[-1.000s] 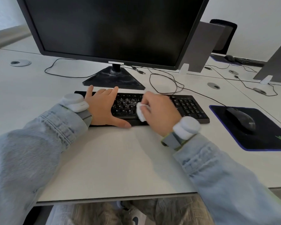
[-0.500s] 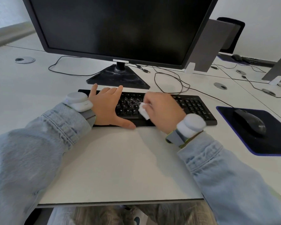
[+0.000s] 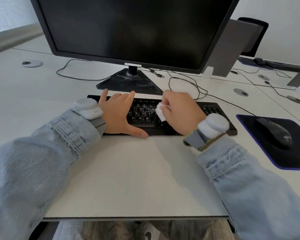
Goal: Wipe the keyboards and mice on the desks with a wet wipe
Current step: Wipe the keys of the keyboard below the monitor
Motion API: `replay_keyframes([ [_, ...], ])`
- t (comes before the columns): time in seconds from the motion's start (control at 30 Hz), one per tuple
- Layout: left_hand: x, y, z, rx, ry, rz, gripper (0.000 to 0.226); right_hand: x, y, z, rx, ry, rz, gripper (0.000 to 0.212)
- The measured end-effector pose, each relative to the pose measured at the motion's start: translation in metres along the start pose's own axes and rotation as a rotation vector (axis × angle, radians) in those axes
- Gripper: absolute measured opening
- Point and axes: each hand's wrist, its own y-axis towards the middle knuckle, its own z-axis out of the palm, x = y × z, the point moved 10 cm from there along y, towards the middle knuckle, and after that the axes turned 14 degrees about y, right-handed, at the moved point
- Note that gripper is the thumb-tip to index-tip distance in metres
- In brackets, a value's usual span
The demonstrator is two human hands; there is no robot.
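I was wiping the flat black plastic keyboard (image 3: 163, 116) on the white desk (image 3: 128, 170): my left hand (image 3: 119, 113) pressed it flat, fingers straight, and my right hand (image 3: 179, 112) pinched the small white wet wipe (image 3: 160, 112) over the middle keys. The right section and the black mouse (image 3: 274, 134) probably came next. My hands hid many keys.

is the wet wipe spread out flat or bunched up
Bunched up: the wet wipe is a small wad pinched in the right hand over the keyboard.

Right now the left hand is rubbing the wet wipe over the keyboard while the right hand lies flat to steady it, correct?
Hands swapped: the head view shows the right hand holding the wet wipe on the keyboard, the left hand flat.
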Motion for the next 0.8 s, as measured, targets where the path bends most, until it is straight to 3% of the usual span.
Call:
replay_keyframes([
  [0.13,-0.001,0.001,0.000,-0.005,0.002,0.000,0.149,0.001,0.003,0.028,0.145,-0.038,-0.010,0.008],
  [0.23,0.000,0.001,0.002,0.001,-0.006,0.004,0.156,-0.020,0.001,0.014,0.157,-0.063,0.049,0.011],
  [0.37,0.000,0.001,0.000,-0.011,-0.006,0.004,0.150,-0.050,-0.004,0.000,0.159,-0.121,0.147,0.013],
  [0.5,0.000,0.003,0.002,-0.006,-0.001,0.010,0.158,-0.029,0.000,-0.002,0.051,-0.048,0.071,0.012],
  [0.63,0.001,0.004,0.003,-0.017,-0.001,0.009,0.158,0.009,0.005,0.028,0.099,0.049,-0.039,0.009],
  [0.8,0.002,0.004,0.004,-0.015,-0.013,0.013,0.158,-0.024,0.002,0.012,0.151,-0.085,0.090,0.008],
])
